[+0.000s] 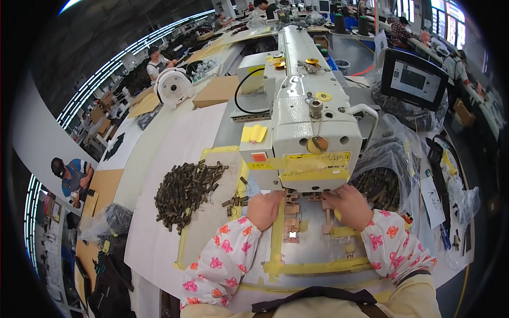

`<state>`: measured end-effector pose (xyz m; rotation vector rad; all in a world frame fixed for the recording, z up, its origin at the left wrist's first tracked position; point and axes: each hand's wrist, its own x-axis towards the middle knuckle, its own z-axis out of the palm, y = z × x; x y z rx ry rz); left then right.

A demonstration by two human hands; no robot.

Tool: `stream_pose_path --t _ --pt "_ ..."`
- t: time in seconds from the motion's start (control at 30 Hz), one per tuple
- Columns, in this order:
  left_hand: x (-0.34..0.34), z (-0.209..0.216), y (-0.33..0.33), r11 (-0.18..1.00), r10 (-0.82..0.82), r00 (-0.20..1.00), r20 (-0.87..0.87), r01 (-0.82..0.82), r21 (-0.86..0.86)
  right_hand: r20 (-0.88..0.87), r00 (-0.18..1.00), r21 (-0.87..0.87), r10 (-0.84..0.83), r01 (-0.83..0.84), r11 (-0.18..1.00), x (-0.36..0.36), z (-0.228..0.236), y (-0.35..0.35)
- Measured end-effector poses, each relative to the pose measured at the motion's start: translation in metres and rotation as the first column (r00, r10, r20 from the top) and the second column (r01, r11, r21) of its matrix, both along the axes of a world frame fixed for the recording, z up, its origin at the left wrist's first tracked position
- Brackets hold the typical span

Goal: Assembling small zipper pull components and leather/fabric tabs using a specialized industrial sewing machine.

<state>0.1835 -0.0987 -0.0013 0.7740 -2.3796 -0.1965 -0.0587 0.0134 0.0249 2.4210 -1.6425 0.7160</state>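
Note:
A white industrial sewing machine (313,127) stands before me, its head over a flat metal work plate (313,259) edged with yellow tape. My left hand (265,209) reaches to the left underside of the head, fingers closed together, tips partly hidden. From the other side my right hand (350,206) comes in under the head, its fingers also closed. What either holds is too small or hidden to make out. Between the hands, pinkish-brown blocks (291,217) sit on the plate. A few small dark brown tube-like pieces (235,202) lie left of my left hand.
A large pile of dark brown pieces (185,196) lies on the left; more fill a clear plastic bag (379,188) on the right. A white fan (174,86), a cardboard box (216,91) and a screen (413,79) stand farther back. Other people work at distant tables.

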Motion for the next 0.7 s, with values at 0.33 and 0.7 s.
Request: stream_pose_path --t 0.33,0.7 --pt "0.094 -0.003 -0.054 0.881 0.471 0.872 0.131 -0.456 -0.126 0.162 0.965 -0.019 -0.209 0.214 0.977 -0.052 0.037 0.039" --pt "-0.020 0.019 0.001 0.997 -0.050 0.993 0.103 0.055 -0.047 0.046 0.940 0.007 -0.339 0.339 0.941 -0.066 0.014 0.040"
